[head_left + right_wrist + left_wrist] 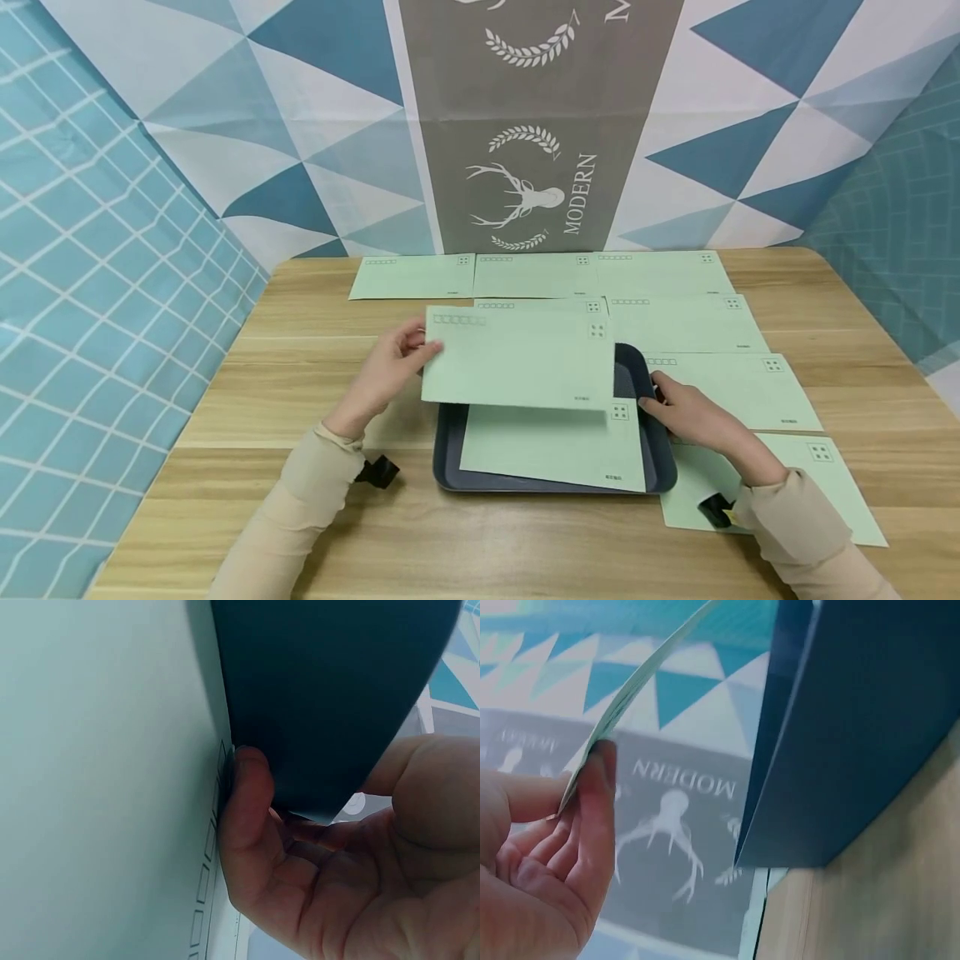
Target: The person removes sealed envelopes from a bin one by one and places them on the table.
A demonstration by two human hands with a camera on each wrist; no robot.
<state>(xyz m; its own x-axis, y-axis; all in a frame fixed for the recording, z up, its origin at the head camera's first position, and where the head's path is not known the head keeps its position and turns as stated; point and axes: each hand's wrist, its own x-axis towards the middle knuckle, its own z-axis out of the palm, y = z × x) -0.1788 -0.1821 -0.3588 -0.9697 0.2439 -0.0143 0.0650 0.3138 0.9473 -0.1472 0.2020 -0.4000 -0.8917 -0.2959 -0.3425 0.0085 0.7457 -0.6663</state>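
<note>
My left hand [392, 367] pinches a pale green envelope [517, 358] by its left edge, thumb on the front. The envelope hangs over a dark blue tray [555, 484] and covers much of its far half. Inside the tray lies another green envelope [551, 446], tilted slightly, its upper part hidden. My right hand [693, 412] grips the tray's right rim, thumb on top. In the left wrist view, the held envelope [634, 686] is seen edge-on between thumb and fingers. In the right wrist view, my fingers curl under the tray's side [322, 697].
Several green envelopes lie on the wooden table: a row along the back [534, 275], and others down the right side [735, 392], partly under the right arm [795, 517]. One envelope [540, 305] is mostly hidden behind the held one. A patterned cloth [525, 92] hangs behind the table.
</note>
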